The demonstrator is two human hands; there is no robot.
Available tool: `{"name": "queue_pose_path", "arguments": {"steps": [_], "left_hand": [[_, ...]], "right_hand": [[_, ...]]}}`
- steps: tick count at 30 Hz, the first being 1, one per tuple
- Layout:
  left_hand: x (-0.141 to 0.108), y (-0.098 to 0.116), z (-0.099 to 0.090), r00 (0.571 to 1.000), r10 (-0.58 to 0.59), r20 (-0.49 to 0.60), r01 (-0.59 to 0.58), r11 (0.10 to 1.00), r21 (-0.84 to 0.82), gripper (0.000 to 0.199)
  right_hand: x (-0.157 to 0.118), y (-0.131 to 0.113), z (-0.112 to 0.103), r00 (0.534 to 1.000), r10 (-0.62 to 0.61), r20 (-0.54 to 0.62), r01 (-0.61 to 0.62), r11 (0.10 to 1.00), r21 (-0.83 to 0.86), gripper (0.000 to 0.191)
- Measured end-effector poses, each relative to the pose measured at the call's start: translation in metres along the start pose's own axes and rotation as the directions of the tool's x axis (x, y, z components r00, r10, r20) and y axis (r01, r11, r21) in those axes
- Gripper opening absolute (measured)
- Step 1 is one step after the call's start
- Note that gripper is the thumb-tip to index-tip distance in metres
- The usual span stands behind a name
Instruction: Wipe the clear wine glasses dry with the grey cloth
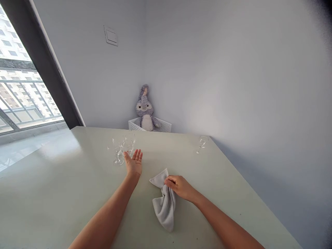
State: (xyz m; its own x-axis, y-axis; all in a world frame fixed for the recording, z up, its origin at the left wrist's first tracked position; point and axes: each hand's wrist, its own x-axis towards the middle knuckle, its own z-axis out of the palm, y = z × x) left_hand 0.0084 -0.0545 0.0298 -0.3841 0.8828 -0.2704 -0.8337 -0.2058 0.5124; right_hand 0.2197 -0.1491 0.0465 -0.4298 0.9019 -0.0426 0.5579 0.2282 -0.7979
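Note:
Fingers spread and palm turned up, my left hand (134, 164) reaches toward a cluster of clear stemmed glasses (118, 160) on the left part of the table. It is close to the nearest glasses and partly covers one; whether it touches them I cannot tell. A light grey cloth (166, 209) hangs bunched from my right hand (178, 186), pinched between thumb and fingers. Another clear stemmed glass (203, 141) is near the table's far right corner, apart from both hands.
The pale table (64, 193) runs to a grey wall at the back and right. Behind its far edge a plush rabbit (145, 109) sits in a white perforated basket (166, 127). A window with a railing (28, 100) is at the left.

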Motion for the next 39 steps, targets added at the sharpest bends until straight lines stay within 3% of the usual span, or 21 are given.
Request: {"name": "queue_pose_path", "arguments": {"steps": [5, 7, 8, 10, 12, 14, 16, 19, 23, 27, 29, 33, 35, 39], "left_hand": [[-0.001, 0.001, 0.001, 0.998, -0.059, 0.007, 0.059, 0.992, -0.112, 0.039], [-0.002, 0.002, 0.002, 0.994, -0.107, 0.021, 0.109, 0.984, -0.143, 0.035], [-0.004, 0.002, 0.002, 0.990, -0.136, 0.039, 0.140, 0.978, -0.153, 0.032], [-0.008, 0.002, 0.005, 0.973, -0.199, 0.114, 0.216, 0.964, -0.156, 0.026], [-0.014, 0.001, 0.008, 0.942, -0.261, 0.210, 0.291, 0.948, -0.126, 0.022], [-0.022, -0.002, 0.010, 0.900, -0.310, 0.305, 0.345, 0.936, -0.067, 0.020], [-0.029, -0.007, 0.010, 0.852, -0.349, 0.390, 0.376, 0.927, 0.010, 0.019], [-0.037, -0.016, 0.007, 0.781, -0.386, 0.490, 0.377, 0.918, 0.121, 0.016], [-0.044, -0.026, 0.002, 0.735, -0.389, 0.555, 0.333, 0.921, 0.204, 0.013], [-0.048, -0.032, 0.000, 0.735, -0.380, 0.561, 0.304, 0.925, 0.228, 0.015], [-0.050, -0.033, 0.000, 0.745, -0.368, 0.556, 0.286, 0.930, 0.232, 0.016], [-0.051, -0.032, 0.001, 0.775, -0.330, 0.538, 0.239, 0.942, 0.234, 0.021], [-0.051, -0.030, 0.002, 0.787, -0.312, 0.532, 0.213, 0.947, 0.240, 0.024], [-0.053, -0.028, 0.005, 0.792, -0.316, 0.522, 0.217, 0.945, 0.243, 0.025]], "right_hand": [[0.001, 0.016, 0.002, 0.964, 0.062, -0.257, -0.040, 0.995, 0.091, 0.017], [-0.002, 0.015, -0.001, 0.930, 0.108, -0.351, -0.034, 0.977, 0.211, 0.011], [-0.003, 0.014, -0.003, 0.919, 0.133, -0.372, -0.014, 0.952, 0.306, 0.018], [-0.005, 0.012, -0.009, 0.911, 0.189, -0.367, 0.042, 0.842, 0.539, 0.043], [-0.004, 0.014, -0.013, 0.909, 0.252, -0.331, 0.083, 0.670, 0.738, 0.055], [-0.001, 0.021, -0.015, 0.883, 0.363, -0.298, 0.079, 0.510, 0.856, 0.047], [0.002, 0.030, -0.014, 0.819, 0.525, -0.230, 0.008, 0.390, 0.921, 0.035], [0.006, 0.038, -0.014, 0.729, 0.657, -0.193, -0.031, 0.313, 0.949, 0.030], [0.007, 0.026, -0.023, 0.679, 0.614, -0.402, 0.157, 0.414, 0.897, 0.051], [0.012, -0.009, -0.029, 0.617, 0.459, -0.639, 0.267, 0.641, 0.719, 0.065], [0.016, -0.026, -0.021, 0.652, 0.329, -0.683, 0.269, 0.741, 0.615, 0.063], [0.023, -0.043, 0.004, 0.810, 0.112, -0.575, 0.223, 0.849, 0.479, 0.039], [0.024, -0.041, 0.011, 0.834, 0.066, -0.547, 0.191, 0.896, 0.400, 0.032], [0.022, -0.028, 0.010, 0.825, -0.037, -0.564, 0.157, 0.974, 0.166, 0.036]]}}
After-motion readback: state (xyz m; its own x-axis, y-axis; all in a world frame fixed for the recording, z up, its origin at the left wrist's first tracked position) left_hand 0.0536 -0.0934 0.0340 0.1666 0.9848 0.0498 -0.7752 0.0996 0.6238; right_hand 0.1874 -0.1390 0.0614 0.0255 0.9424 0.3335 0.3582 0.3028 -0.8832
